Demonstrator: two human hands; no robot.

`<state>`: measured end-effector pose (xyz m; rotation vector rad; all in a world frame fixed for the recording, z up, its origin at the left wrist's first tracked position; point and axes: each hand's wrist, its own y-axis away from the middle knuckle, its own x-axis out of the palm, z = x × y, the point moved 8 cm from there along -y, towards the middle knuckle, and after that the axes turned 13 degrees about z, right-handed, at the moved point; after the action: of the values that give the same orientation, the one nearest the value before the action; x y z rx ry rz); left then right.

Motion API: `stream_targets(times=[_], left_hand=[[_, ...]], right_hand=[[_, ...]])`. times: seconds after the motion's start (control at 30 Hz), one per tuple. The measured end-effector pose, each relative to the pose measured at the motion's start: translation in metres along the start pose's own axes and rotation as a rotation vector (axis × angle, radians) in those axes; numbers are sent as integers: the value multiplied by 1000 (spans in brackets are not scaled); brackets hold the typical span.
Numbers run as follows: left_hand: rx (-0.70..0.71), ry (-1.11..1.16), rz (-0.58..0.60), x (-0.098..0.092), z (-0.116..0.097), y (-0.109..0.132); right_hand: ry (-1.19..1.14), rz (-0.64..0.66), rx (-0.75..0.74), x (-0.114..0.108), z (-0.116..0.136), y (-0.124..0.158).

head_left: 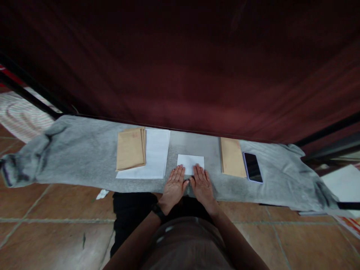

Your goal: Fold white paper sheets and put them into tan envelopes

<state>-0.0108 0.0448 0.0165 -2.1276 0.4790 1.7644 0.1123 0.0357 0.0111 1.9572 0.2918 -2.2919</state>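
Torso (188, 247) of the wearer is cut off by the lower edge. One small white paper (191, 159) is located on the grey cloth (84, 153), its near corners hidden by the left hand (174, 185) and right hand (201, 184), both laid flat, nothing grasped. Two groups of brown envelopes (129, 149) are noted, exact number not determinable; white sheets (157, 153) are partly covered by one group. One phone (252, 167) is found beside the other.

On the desk (84, 150) I saw a paper (191, 159) midway, sheets (157, 153) under envelopes (129, 148) to its left, another envelope stack (233, 157), then a phone (253, 167), to its right.
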Motion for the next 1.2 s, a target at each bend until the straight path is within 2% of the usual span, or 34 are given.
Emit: stream_targets(times=[0.17, 0.33, 0.43, 0.63, 0.73, 0.83, 1.03, 1.2], left_hand=[[-50, -6, 28, 0, 13, 8], [-94, 26, 32, -5, 12, 8], [-92, 40, 20, -9, 3, -1], [48, 63, 61, -1, -27, -31], [34, 61, 77, 4, -25, -41], [-12, 48, 71, 5, -14, -45], [-44, 25, 76, 7, -2, -45], [-33, 40, 71, 11, -1, -46]], right_hand=[[3, -36, 19, -2, -14, 8], [7, -34, 34, 1, -23, 13], [10, -31, 37, 2, -23, 13], [28, -17, 27, 1, -21, 12], [34, -14, 41, 0, -21, 12], [15, -10, 52, -3, -23, 11], [-83, 16, 58, -14, -21, -18], [-110, 73, -41, -6, -3, -48]])
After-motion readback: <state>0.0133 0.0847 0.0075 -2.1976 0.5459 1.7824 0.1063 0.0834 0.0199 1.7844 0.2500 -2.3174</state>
